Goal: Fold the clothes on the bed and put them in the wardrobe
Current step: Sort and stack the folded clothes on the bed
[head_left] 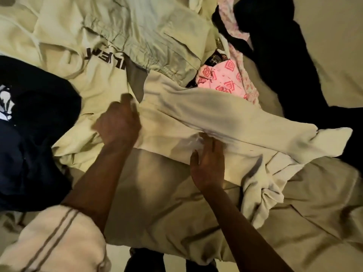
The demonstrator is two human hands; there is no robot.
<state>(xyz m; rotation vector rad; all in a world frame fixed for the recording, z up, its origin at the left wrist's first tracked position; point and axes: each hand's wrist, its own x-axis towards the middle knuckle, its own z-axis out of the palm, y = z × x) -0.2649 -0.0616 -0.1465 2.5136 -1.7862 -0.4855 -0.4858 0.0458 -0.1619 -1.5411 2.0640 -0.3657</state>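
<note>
While the left hand [117,122] curls into a fist round a bunched edge of the cream garment [196,114], the right hand [208,163] lies flat on that garment's near hem, fingers straight and close together, their tips lost at a soft fold. The cream garment is thick and matte; one long sleeve-like limb runs off to the right and ends in a blunt cuff. Nearer the person than the garment, the beige bed sheet [157,183] lies bare and creased down to the mattress edge, giving open room. Left of the garment a dark navy garment [29,144] is heaped; beyond it lie a lettered cream hoodie [78,75], a thin crumpled pale green cloth [147,32], a pink patterned cloth [222,79] and a black garment [284,65].
</note>
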